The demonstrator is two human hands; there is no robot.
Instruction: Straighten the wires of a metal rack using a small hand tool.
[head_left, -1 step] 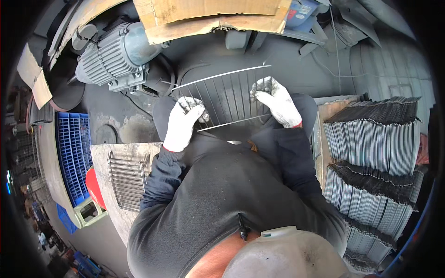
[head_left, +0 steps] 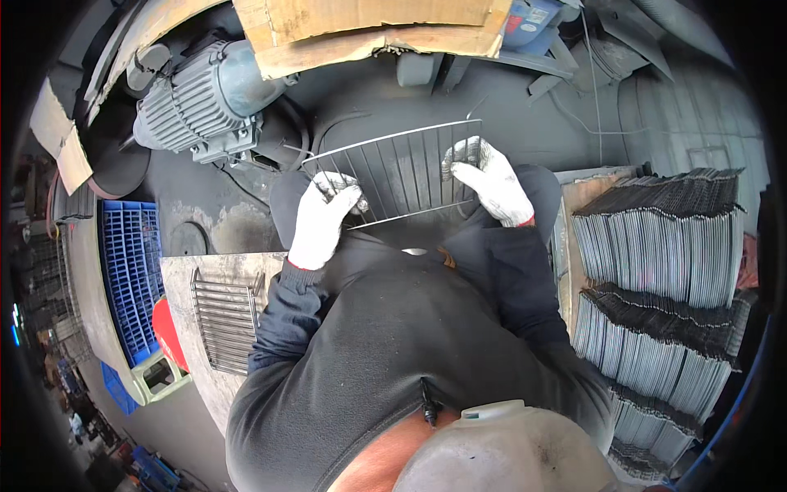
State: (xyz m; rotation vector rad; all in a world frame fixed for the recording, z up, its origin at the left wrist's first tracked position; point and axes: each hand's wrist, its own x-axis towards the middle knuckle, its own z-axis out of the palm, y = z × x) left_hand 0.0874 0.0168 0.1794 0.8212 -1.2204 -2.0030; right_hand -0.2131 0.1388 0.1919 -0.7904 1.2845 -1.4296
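A thin wire rack point(head_left: 393, 136), a rectangular frame with several parallel bars, is held up over my lap with its far edge slanting higher on the right. My left hand point(head_left: 320, 220), in a white knit glove, grips the rack's left end between thumb and bent fingers. At the right end, my right hand point(head_left: 493, 182), gloved the same way, has its fingers curled around the outer bars. Some fingertips are hidden behind the wires.
Beside my left elbow, wire racks point(head_left: 225, 320) lie on a worn board point(head_left: 176, 275). Tall stacks of racks point(head_left: 664, 254) stand on my right. Ahead are a grey electric motor point(head_left: 193, 102) and a cardboard sheet point(head_left: 377, 41). A blue plastic crate point(head_left: 131, 271) is far left.
The rack's far edge has tipped very slightly down on the right. Both hands keep their grip in nearly the same place.
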